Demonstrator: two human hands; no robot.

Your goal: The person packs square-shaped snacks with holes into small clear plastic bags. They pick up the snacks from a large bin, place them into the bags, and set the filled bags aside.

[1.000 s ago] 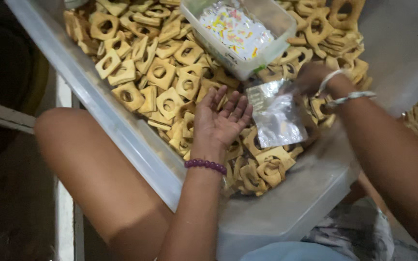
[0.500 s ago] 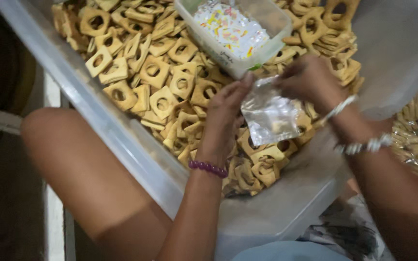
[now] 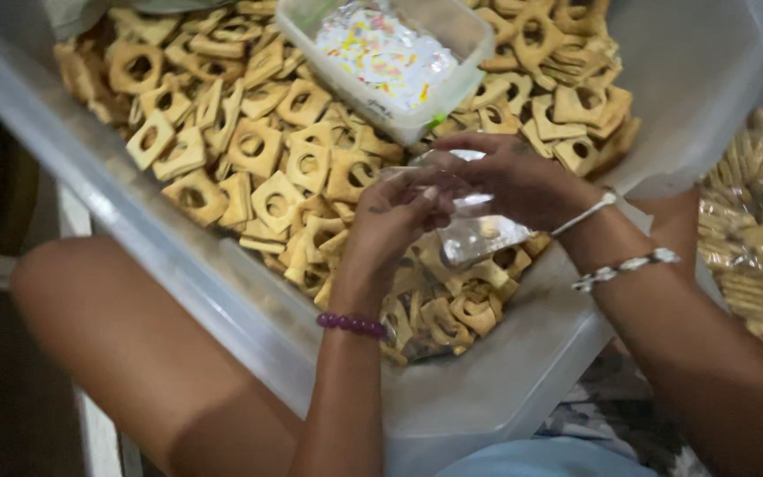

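1. Head view: the left hand (image 3: 390, 221) is reaching over the big clear bin (image 3: 178, 265), fingers curled in and pinching the top edge of a small clear bag (image 3: 479, 231).
2. The right hand (image 3: 514, 181) is sitting just beside the left, almost touching it, with fingers bent and pinching the same bag at its mouth from the other side.
3. The bag is hanging just below the two hands, crinkled and shiny; whether anything is lying inside it is too blurred to tell.
4. Tan square biscuits (image 3: 267, 168) with holes in the middle are filling the bin under and all around both hands, piled loosely.
5. A smaller clear tub (image 3: 452, 35) is resting on the biscuits just beyond the hands, and it is holding white wrappers with coloured specks (image 3: 381, 57).
6. A purple bead bracelet (image 3: 352, 324) is circling the left wrist, and two pale bracelets (image 3: 624, 267) are circling the right wrist.
7. Packed bags of biscuits (image 3: 761, 221) are lying to the right of the right forearm, outside the bin.
8. A bare knee (image 3: 125, 344) is showing below and to the left of the left forearm, under the bin's edge.
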